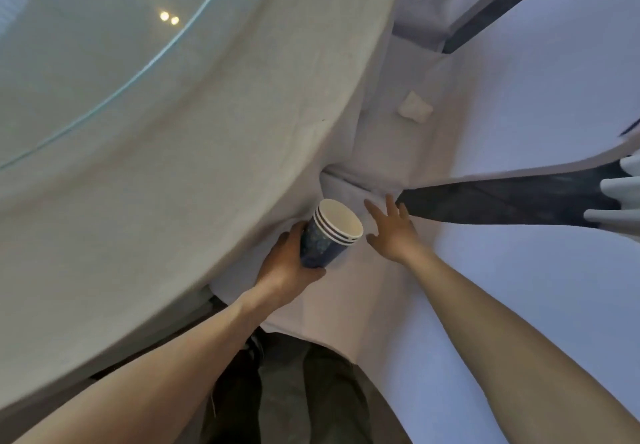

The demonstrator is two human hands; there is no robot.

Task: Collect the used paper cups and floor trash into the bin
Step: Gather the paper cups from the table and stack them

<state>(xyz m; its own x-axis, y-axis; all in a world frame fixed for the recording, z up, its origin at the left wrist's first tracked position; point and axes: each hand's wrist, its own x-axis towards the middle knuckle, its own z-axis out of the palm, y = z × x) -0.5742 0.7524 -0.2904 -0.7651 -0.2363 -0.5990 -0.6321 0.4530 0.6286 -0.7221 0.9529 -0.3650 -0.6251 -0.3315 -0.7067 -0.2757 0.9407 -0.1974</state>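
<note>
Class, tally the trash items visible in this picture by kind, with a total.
Blue paper cups, nested in a stack held by the left hand: 3, going by the rims
Crumpled white paper: 1
Total: 4

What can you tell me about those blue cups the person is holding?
The blue cups are a nested stack of paper cups; about three or four white rolled rims show one behind the other at the top. The outside is dark blue with a faint mottled print, the inside plain white and, as far as can be seen, empty. The stack tilts with its open mouth up and to the right. The left hand wraps around its lower body. The open right hand is close beside the rims, not clearly touching.
</note>
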